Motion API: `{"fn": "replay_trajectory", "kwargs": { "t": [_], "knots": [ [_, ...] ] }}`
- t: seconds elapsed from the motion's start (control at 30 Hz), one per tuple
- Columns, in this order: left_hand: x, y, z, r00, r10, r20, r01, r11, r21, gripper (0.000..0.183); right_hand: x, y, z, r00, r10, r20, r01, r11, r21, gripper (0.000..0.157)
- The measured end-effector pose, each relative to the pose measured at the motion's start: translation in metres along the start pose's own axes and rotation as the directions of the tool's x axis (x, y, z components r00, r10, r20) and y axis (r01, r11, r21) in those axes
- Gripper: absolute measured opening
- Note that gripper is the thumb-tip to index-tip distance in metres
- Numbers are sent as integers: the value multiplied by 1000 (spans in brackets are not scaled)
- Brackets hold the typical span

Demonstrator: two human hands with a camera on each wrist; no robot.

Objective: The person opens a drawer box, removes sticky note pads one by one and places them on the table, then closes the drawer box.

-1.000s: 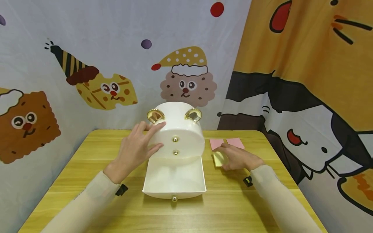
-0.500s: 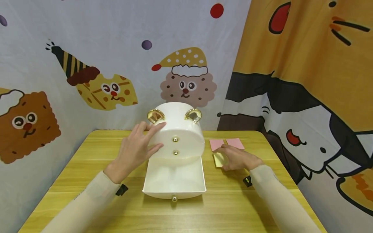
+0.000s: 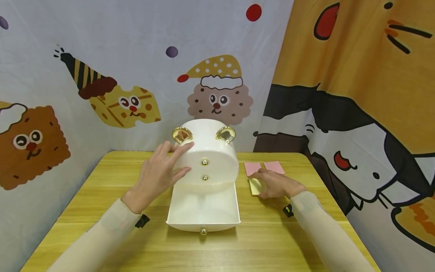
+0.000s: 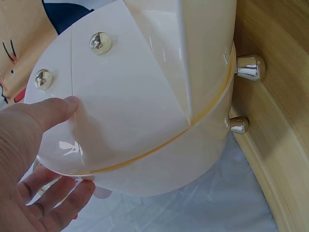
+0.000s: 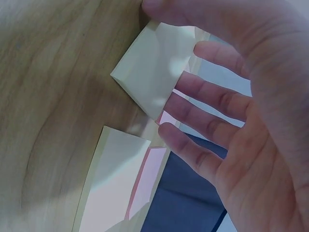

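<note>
A white storage box (image 3: 217, 166) with gold ears and gold knobs stands mid-table, its lower drawer (image 3: 204, 209) pulled out toward me. My left hand (image 3: 154, 177) holds the box's left side. In the left wrist view the thumb (image 4: 55, 112) presses the front while the other fingers curl round the edge. To the right of the box, my right hand (image 3: 276, 184) grips a pale yellow sticky note pad (image 3: 255, 186). Thumb and fingers lie at opposite edges of this pad (image 5: 154, 67) in the right wrist view. Two pink pads (image 3: 252, 168) lie just behind it.
Another pale yellow pad (image 5: 108, 179) lies beside the gripped one in the right wrist view; the right hand hides it in the head view. The wooden table (image 3: 112, 181) ends at a cartoon-printed cloth (image 3: 136, 30) behind and at the sides.
</note>
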State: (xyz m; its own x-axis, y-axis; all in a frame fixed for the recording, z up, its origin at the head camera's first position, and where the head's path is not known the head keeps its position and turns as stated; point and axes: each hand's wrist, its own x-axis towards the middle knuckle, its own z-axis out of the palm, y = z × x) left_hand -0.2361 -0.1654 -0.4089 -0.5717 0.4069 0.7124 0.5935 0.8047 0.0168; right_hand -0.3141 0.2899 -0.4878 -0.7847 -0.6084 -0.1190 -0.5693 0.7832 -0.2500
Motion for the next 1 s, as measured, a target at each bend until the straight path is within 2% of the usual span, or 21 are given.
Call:
{"fn": "replay_trajectory", "kwargs": {
  "t": [0.43,1.0],
  "knots": [
    [-1,-2,3,1000,-1,6,1,1000,-4,88,5,5,2,1000,-16,9,16,1000,-6,80],
    [0,-2,2,1000,8,-2,-8,1000,-7,88,2,1,-1,1000,-29,12,29,1000,-6,79]
  ]
}}
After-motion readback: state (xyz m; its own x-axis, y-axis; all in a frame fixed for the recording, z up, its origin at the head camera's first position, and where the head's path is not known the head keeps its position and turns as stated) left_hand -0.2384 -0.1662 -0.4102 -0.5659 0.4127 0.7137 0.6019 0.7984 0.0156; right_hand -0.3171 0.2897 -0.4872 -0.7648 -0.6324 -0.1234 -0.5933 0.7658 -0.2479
